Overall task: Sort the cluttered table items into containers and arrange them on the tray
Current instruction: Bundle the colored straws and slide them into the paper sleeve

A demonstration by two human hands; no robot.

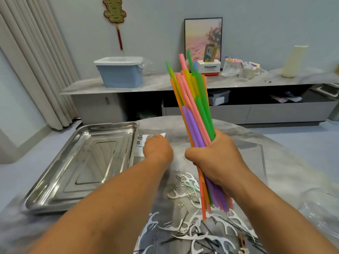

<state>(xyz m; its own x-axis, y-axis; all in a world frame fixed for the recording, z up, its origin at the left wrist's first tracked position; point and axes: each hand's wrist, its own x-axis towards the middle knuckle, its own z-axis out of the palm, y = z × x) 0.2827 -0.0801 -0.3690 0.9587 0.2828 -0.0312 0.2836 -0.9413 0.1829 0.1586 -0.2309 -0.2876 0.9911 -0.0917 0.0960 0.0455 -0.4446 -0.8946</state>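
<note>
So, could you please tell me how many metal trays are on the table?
1. The metal tray lies at the table's left side, left of the left hand; nothing is visible in it.

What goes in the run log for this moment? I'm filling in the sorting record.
right hand: grips straws upright | left hand: on white packet beside tray | floss picks: loose on table

Across the rm I see a long low cabinet (183, 85) w/ a blue bin (120, 75), white-lined, on top. Right of it: a Panasonic box (209, 67), framed pic (202, 37) leaning on wall behind. Red-tasselled ornament (115, 13) hangs above; curtain (34, 57) at left.
</note>
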